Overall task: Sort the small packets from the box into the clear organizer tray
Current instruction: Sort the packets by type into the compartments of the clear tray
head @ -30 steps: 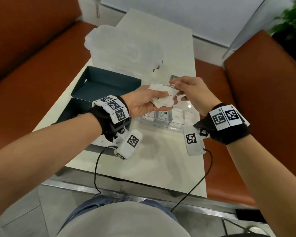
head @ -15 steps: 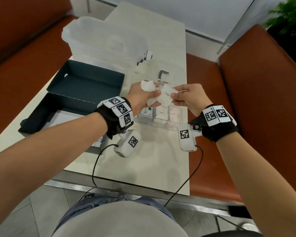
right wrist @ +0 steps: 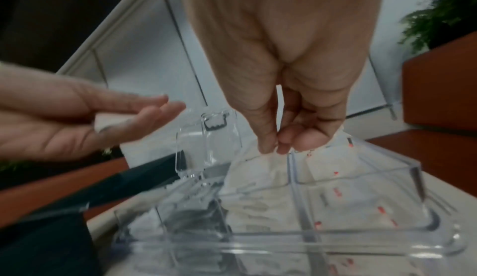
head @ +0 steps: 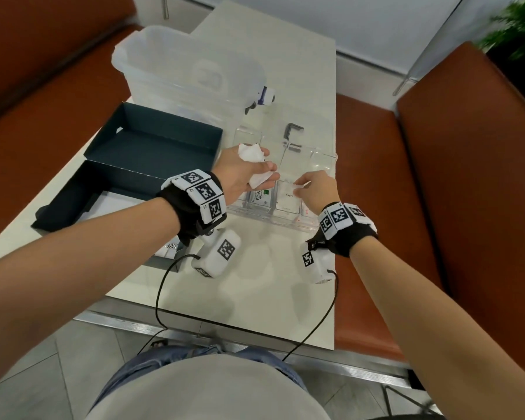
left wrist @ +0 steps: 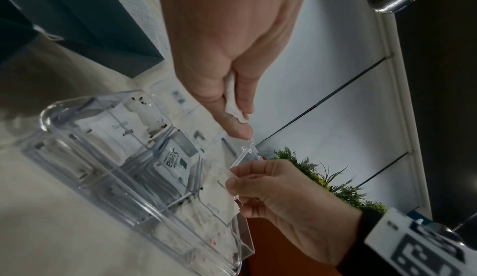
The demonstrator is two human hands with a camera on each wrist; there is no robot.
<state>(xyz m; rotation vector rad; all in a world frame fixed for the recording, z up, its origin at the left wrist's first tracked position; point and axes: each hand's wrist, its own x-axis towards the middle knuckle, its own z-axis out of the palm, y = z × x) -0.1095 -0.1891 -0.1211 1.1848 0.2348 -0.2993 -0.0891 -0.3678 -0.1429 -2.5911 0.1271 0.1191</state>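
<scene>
My left hand (head: 265, 165) grips a bunch of white packets (head: 250, 154) just above the left end of the clear organizer tray (head: 326, 157). The left wrist view shows its fingers curled round the packets (left wrist: 235, 109). My right hand (head: 299, 187) pinches one white sugar packet (head: 288, 196) by its top edge, its lower part down inside the tray's middle front compartment. Thumb and fingers nip the packet (left wrist: 219, 194) in the left wrist view. A green-printed packet (head: 259, 197) stands in the compartment to its left. The open dark box (head: 152, 147) lies left of the tray.
A large translucent plastic bin (head: 179, 71) stands behind the box. A small black bracket (head: 293, 131) lies in a back compartment of the tray. Packets with red marks (right wrist: 335, 190) fill the right compartment. Orange benches flank the white table (head: 255, 283). Wrist camera cables hang over its near edge.
My right hand drew one packet from the left hand's bunch and lowered it into the tray. Both hands moved down toward the tray.
</scene>
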